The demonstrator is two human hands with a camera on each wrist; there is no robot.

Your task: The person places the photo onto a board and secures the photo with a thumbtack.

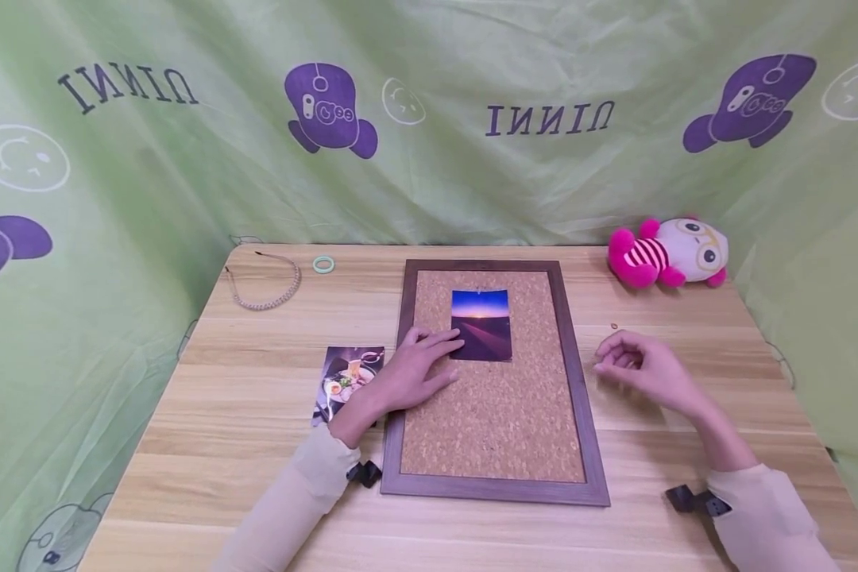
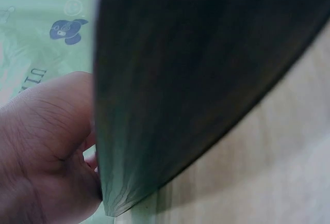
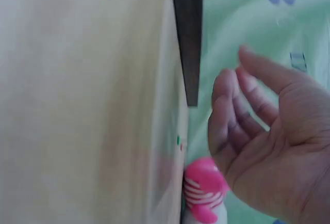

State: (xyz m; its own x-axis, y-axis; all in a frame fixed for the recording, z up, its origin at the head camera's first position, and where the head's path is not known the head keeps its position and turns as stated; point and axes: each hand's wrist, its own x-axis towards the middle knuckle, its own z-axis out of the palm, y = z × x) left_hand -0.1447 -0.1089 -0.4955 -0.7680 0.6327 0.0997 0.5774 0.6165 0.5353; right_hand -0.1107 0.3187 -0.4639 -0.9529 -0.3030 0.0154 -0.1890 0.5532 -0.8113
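My left hand [image 1: 418, 369] lies over the left side of a brown-framed corkboard [image 1: 493, 421], its extended fingertips at the left edge of a sunset photo [image 1: 481, 322]. A small clear pin shows at that photo's top edge. The left wrist view has the frame's dark outer side [image 2: 196, 79] beside the hand. Just right of the board, my right hand [image 1: 647, 369] hovers with loosely bent fingers. Nothing shows between its thumb and fingers in the right wrist view. Under the left forearm, a food photo [image 1: 346, 381] is partly covered.
A pink and white plush toy [image 1: 675, 253] lies at the back right. Nearer the right hand is a tiny ring-like item [image 1: 614, 326]. A beaded headband [image 1: 272, 302] and a mint-green ring [image 1: 323, 264] lie at the back left. Green curtain [image 1: 429, 183] encloses the table.
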